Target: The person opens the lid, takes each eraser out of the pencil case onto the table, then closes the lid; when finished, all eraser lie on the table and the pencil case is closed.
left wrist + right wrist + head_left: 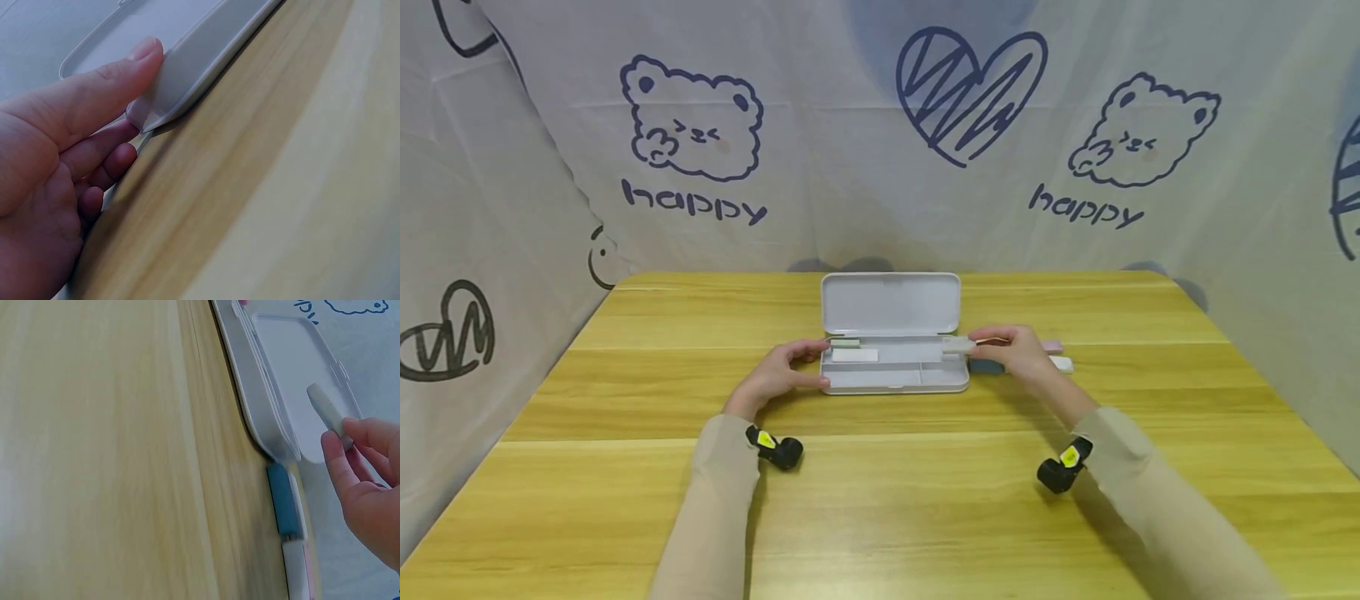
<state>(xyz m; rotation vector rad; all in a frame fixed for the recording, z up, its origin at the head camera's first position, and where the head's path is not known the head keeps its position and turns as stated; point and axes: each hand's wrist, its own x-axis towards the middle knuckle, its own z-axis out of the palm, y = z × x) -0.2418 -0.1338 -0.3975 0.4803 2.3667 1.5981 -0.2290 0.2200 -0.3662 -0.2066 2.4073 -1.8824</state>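
Observation:
A white pencil case (883,387) lies on the table with its lid (891,304) raised at the back. Inside, at the left of the long rear compartment, are a white block (855,355) and a greenish one (846,343). My left hand (782,375) holds the case's left end, thumb at the front corner and fingers behind; the left wrist view shows the thumb (147,56) against its side. Over the case's right end, my right hand (1018,354) pinches a short pale-grey stick (325,409) between thumb and fingertips. Its exact kind is unclear.
Right of the case, partly behind my right hand, lie a blue piece (284,500), a white piece (295,565) and a pink one (1052,346). A low divider (921,373) splits the front compartment. Printed cloth (835,150) hangs behind the wooden table (895,508).

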